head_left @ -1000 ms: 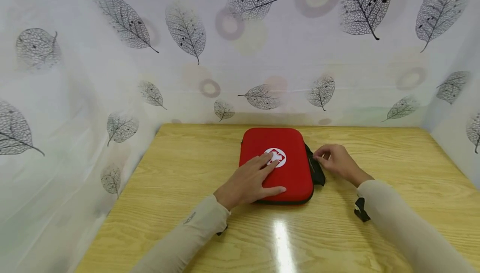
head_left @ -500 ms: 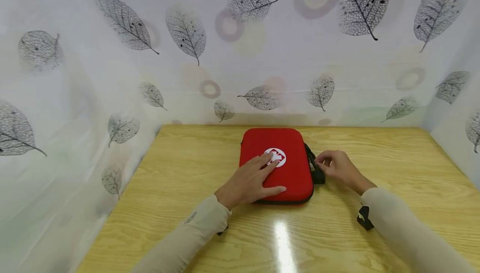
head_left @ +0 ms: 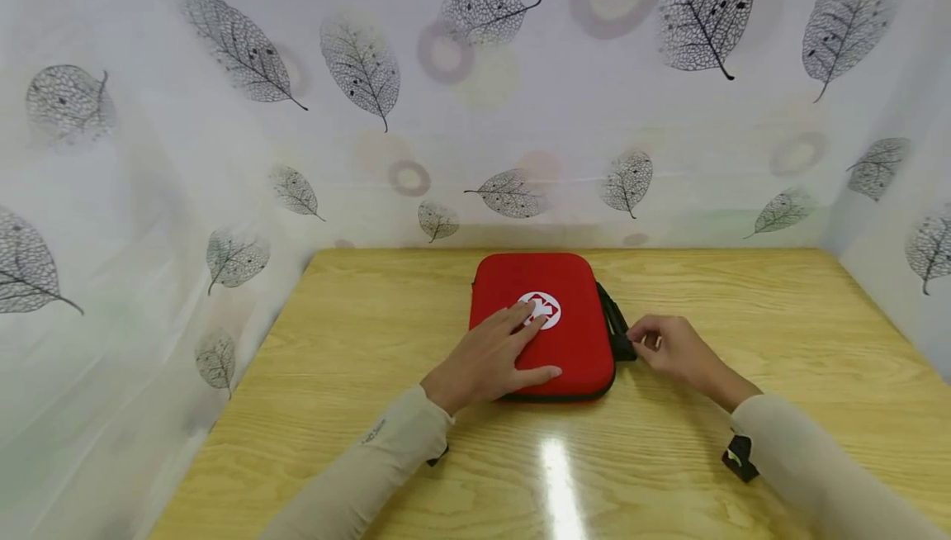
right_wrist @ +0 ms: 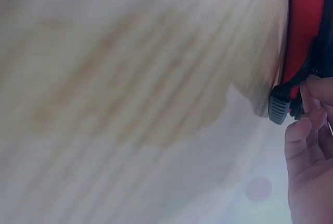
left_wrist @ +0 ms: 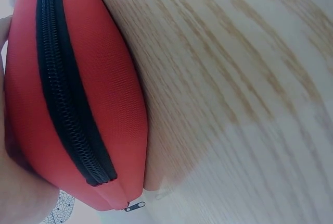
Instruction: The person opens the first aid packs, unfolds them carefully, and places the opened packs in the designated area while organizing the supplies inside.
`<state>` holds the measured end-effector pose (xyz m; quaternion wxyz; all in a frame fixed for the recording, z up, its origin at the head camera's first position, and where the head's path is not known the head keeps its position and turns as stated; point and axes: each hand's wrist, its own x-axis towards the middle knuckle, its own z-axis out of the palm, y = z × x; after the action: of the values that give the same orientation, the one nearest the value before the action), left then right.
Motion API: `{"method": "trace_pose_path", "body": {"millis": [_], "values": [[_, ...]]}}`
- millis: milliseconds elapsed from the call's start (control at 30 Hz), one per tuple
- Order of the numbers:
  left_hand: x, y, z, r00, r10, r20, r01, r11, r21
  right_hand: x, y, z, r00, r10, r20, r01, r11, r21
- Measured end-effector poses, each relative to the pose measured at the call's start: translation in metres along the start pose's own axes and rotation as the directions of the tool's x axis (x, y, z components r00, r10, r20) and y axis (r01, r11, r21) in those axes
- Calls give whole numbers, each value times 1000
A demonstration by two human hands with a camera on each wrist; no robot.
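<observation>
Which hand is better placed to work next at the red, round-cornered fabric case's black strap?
Probably the right hand: it is at the black strap, while the left hand lies spread on the case.

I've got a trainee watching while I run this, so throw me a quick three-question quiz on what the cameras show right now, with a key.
1. Short answer: which grip lies spread on top of the red case?

2. Multiple choice: in the head view, at which edge of the case is the black strap?
A) Left
B) Right
C) Far

3. True or false: the white emblem on the lid is fully uncovered.

Key:
1. The left grip.
2. B.
3. False; fingertips overlap part of it.
</observation>
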<state>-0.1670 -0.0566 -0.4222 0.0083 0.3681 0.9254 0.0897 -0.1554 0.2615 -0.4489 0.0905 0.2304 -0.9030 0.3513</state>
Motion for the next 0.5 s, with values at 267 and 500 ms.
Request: {"method": "trace_pose_path", "body": {"millis": [267, 500], "values": [[0, 0, 1, 1000, -7, 8, 7, 1000, 3, -16, -9, 3, 999, -43, -29, 44, 998, 34], [0, -1, 1, 1000, 4, -6, -4, 1000, 6, -28, -18, 3, 1000, -5, 4, 4, 998, 66]]}}
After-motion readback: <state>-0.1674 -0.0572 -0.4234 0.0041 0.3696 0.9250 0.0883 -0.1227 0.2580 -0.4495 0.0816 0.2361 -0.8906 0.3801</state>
